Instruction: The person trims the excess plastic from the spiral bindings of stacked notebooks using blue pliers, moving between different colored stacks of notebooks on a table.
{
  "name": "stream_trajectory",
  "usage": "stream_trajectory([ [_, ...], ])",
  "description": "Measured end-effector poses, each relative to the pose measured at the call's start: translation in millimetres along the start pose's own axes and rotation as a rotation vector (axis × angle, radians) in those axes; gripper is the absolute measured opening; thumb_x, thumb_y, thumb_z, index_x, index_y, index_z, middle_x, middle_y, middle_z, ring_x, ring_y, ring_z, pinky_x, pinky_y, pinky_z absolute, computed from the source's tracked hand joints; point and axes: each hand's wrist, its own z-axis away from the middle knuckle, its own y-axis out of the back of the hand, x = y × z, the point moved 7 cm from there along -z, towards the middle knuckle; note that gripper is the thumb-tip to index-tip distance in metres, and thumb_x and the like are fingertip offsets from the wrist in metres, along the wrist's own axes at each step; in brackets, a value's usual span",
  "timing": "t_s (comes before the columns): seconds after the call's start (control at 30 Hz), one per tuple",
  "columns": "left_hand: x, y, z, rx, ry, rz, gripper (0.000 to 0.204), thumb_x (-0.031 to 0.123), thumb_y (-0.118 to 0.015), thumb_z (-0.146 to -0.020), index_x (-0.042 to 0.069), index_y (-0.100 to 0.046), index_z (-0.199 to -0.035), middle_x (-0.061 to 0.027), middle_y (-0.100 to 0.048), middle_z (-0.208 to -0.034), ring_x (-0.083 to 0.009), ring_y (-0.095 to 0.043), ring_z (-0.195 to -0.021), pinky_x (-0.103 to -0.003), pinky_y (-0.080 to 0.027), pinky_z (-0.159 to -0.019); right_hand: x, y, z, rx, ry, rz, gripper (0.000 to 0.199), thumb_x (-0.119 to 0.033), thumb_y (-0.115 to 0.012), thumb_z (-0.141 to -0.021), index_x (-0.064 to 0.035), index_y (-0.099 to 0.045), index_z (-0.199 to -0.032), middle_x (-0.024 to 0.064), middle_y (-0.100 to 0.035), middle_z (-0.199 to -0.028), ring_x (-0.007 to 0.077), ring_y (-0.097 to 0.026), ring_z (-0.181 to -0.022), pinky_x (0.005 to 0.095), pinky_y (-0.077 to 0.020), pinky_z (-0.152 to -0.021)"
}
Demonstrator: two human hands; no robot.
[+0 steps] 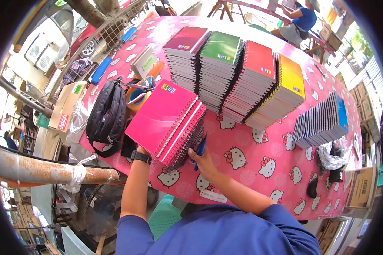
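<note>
A tall stack of pink spiral notebooks (pixel 164 114) is in front of me, with its black coil bindings facing right. My left hand (pixel 142 151) is at the stack's near left side; its fingers are hidden behind the notebooks, and a dark band is round the wrist. Beside the coils, my right hand (pixel 202 160) is closed round a slim blue tool (pixel 201 148) whose exact kind I cannot make out. Farther back stand stacks of maroon notebooks (pixel 186 39), green notebooks (pixel 220 46), red notebooks (pixel 259 58) and yellow notebooks (pixel 291 76).
A pink cartoon-print cloth covers the table (pixel 238 159). Blue notebooks (pixel 321 123) stand at right, near a clear plastic bag (pixel 331 153). On the left are a black backpack (pixel 107 114), a roll of tape (pixel 136 95) and a cardboard box (pixel 66 106). Another person (pixel 302 19) sits far off.
</note>
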Motion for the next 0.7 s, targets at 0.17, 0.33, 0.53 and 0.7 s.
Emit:
stream_trajectory([
  [0.17, -15.3, -59.6, 4.1, 0.087, 0.195, 0.484, 0.051, 0.031, -0.044, -0.097, 0.003, -0.033, -0.139, -0.0109, -0.041, -0.140, -0.0236, -0.041, -0.127, -0.038, -0.036, -0.105, 4.9, 49.4, 26.3, 0.085, -0.028, -0.031, 0.053, -0.033, -0.072, -0.083, -0.0081, -0.041, -0.118, 0.0004, -0.051, -0.100, 0.0124, -0.051, -0.090, 0.0310, -0.0464, -0.078],
  [0.33, 11.4, -150.7, 6.1, 0.044, 0.335, 0.669, 0.053, 0.034, -0.042, -0.098, 0.003, -0.032, -0.140, -0.0113, -0.040, -0.141, -0.0241, -0.040, -0.128, -0.039, -0.035, -0.106, -9.9, 99.8, 67.6, 0.126, 0.082, 0.003, 0.046, -0.029, -0.071, -0.084, -0.0087, -0.042, -0.114, 0.0009, -0.051, -0.095, 0.0113, -0.052, -0.085, 0.0276, -0.0460, -0.073],
  [0.53, 24.7, -269.3, -12.5, -0.106, 0.434, 0.754, 0.056, 0.037, -0.039, -0.098, 0.003, -0.031, -0.141, -0.0118, -0.038, -0.143, -0.0248, -0.039, -0.129, -0.040, -0.034, -0.106, -27.3, 177.3, 123.3, 0.168, 0.052, -0.025, 0.051, -0.034, -0.074, -0.080, -0.0107, -0.043, -0.113, 0.0009, -0.050, -0.097, 0.0114, -0.053, -0.087, 0.0281, -0.0472, -0.072],
  [0.7, 41.1, -367.4, -43.6, -0.251, 0.486, 0.763, 0.058, 0.041, -0.037, -0.098, 0.003, -0.030, -0.142, -0.0121, -0.036, -0.144, -0.0253, -0.038, -0.130, -0.040, -0.033, -0.107, -67.2, 236.9, 156.7, 0.179, 0.091, 0.055, 0.062, -0.043, -0.073, -0.079, -0.0110, -0.041, -0.120, -0.0006, -0.050, -0.103, 0.0105, -0.050, -0.090, 0.0296, -0.0446, -0.072],
])
